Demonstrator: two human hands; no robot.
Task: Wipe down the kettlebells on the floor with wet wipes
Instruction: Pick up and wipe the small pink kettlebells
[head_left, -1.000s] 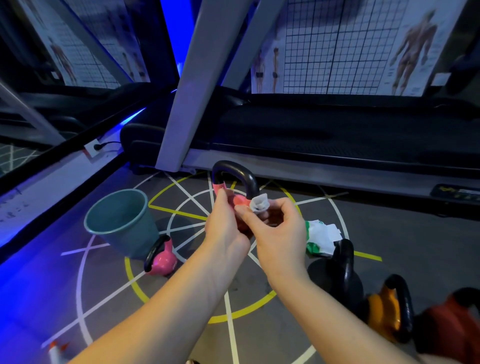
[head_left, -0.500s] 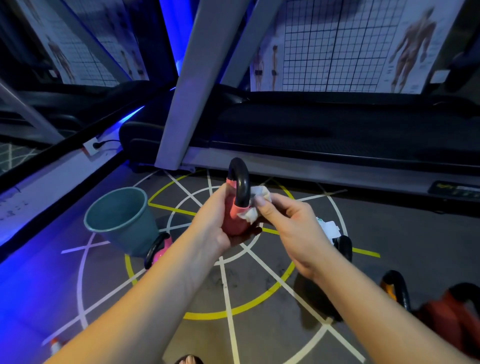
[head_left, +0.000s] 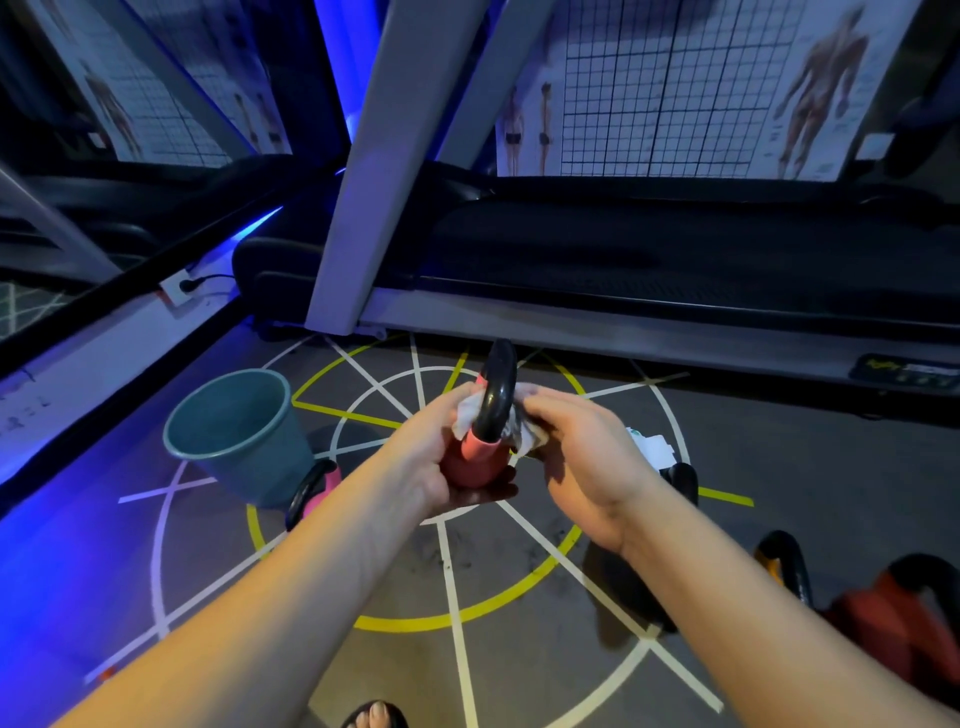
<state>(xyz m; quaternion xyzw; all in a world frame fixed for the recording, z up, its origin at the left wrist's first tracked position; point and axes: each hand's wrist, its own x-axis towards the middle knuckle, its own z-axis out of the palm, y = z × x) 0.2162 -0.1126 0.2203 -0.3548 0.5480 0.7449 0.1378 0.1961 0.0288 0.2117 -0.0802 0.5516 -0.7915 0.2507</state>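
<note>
A foot (head_left: 375, 719) shows at the bottom edge. To the right, a red bell (head_left: 904, 623) and an orange bell (head_left: 784, 569) stand near each other on the floor. A black bell (head_left: 681, 480) is partly hidden under the right forearm, so that elbow has little room to swing out.

The held bell (head_left: 475, 460) is lifted above the floor at mid-frame. The left hand (head_left: 431, 457) grips its body from beneath, and the right hand (head_left: 582, 462) pinches the wipe (head_left: 530, 439) against the black handle (head_left: 496, 395). The hands are close together, both on this bell.

To do this step well, I judge it best to pull the wipe round the inside of the loop while the left hand turns the bell (a damp coating may slip, so hold it firmly).

Bare floor lies between the arms. Further left, a pink bell (head_left: 314, 491) lies just beside the bin (head_left: 234, 431). The wipe pack (head_left: 652, 447) lies beyond the right hand. The treadmill (head_left: 623, 332) edge closes off the far side.
</note>
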